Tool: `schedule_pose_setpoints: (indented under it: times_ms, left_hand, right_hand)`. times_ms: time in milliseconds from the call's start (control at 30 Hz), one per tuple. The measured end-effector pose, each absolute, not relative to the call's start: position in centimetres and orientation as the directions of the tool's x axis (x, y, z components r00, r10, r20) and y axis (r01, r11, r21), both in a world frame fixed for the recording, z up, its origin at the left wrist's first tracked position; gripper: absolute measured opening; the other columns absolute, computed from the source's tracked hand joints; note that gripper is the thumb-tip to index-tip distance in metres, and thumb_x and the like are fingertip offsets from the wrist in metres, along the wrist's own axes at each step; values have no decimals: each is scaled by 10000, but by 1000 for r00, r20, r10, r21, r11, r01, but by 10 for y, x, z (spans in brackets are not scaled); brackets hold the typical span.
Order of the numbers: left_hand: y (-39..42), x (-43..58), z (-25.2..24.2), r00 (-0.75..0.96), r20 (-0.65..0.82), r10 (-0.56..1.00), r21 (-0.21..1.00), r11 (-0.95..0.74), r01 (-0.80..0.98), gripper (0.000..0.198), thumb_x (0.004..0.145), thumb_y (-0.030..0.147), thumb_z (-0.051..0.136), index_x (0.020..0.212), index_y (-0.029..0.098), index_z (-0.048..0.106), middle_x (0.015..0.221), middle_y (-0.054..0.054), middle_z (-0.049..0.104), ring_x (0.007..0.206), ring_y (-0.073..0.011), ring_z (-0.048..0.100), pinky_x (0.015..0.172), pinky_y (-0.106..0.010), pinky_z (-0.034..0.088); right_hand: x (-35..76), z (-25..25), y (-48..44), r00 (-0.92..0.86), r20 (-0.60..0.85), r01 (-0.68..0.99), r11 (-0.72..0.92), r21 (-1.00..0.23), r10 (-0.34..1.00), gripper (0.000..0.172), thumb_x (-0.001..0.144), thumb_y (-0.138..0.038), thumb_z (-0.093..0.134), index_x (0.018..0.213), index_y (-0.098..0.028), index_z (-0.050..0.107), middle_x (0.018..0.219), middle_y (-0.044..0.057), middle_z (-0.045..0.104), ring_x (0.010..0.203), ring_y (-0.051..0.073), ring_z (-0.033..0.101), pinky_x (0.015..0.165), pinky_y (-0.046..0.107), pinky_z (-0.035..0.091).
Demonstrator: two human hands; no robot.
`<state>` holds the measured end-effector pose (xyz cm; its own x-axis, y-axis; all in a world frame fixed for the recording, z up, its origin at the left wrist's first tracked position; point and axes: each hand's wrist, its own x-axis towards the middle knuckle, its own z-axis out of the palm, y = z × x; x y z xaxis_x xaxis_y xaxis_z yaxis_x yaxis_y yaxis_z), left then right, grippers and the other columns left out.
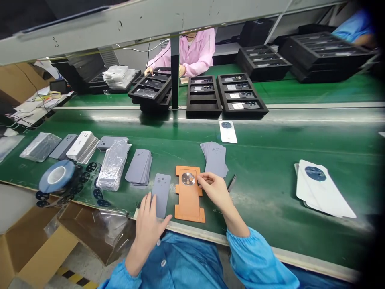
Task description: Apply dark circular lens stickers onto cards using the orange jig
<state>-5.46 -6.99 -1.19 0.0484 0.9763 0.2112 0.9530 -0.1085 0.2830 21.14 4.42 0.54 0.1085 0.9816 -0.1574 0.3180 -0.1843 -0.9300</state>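
Before me on the green bench lies an orange jig [190, 206] with notched sides. A round disc with holes [188, 179], like a phone camera cover, sits near its top. My right hand [215, 188] is at the jig's upper right edge, thumb and forefinger pinched beside the disc; what they hold, if anything, is hidden. My left hand [149, 218] rests with fingers spread on the lower left of a grey phone back sheet [161, 190]. A fanned stack of grey sheets [215, 158] lies behind my right hand, and a dark pointed tool [232, 183] beside it.
At left are grey sheet stacks [138, 166], plastic-wrapped sheets [112, 166] and a blue roll [57, 176] of black discs. White panels with dark discs [325, 188] lie right; one panel [228, 134] lies farther back. Black trays [203, 96] and a person in pink [197, 52] are beyond.
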Motion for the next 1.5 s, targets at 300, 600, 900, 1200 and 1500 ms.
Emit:
schedule_pose_setpoints:
  times_ms: [300, 600, 900, 1200, 1500]
  left_hand:
    - [-48, -55, 3, -7, 197, 980, 313, -56, 948, 430, 858, 223, 495, 1238, 113, 662, 1253, -214, 696, 1151, -359, 665, 944, -467, 548]
    - [-40, -31, 39, -15, -114, 993, 959, 113, 261, 383, 964, 447, 475, 1137, 163, 664, 964, -85, 743, 806, -207, 696, 706, -277, 546]
    - [-39, 14, 22, 66, -192, 979, 973, 181, 146, 361, 842, 410, 668, 1112, 170, 650, 1070, -127, 733, 977, -228, 705, 860, -330, 558]
    - [-35, 12, 32, 341, -472, 813, 721, 579, -381, 311, 730, 317, 705, 983, 140, 668, 622, 24, 539, 469, -83, 471, 490, -219, 369]
    - [-41, 15, 16, -33, -280, 959, 953, 274, -128, 432, 940, 492, 562, 1109, 118, 697, 1042, -144, 731, 937, -251, 700, 780, -329, 552]
  right_hand:
    - [220, 11, 32, 147, -123, 311, -164, -936, 981, 278, 820, -444, 636, 860, -185, 730, 815, 62, 756, 689, 191, 682, 676, 313, 569]
    - [206, 37, 25, -35, -109, 109, -105, -988, 993, 397, 832, -439, 698, 1153, -205, 718, 1051, 93, 765, 929, 236, 720, 760, 340, 604]
    - [203, 40, 39, -102, -20, 45, -15, -999, 995, 561, 804, -271, 697, 1351, -203, 593, 1036, 65, 722, 874, 184, 702, 781, 328, 598]
    - [208, 60, 29, -285, 38, -152, -6, -988, 958, 481, 894, -414, 664, 1341, -246, 609, 1136, 75, 722, 1052, 222, 693, 919, 375, 577]
    - [205, 56, 36, -265, 12, -171, -35, -985, 964, 380, 859, -364, 732, 1204, -208, 710, 1096, 77, 753, 942, 222, 722, 847, 368, 614]
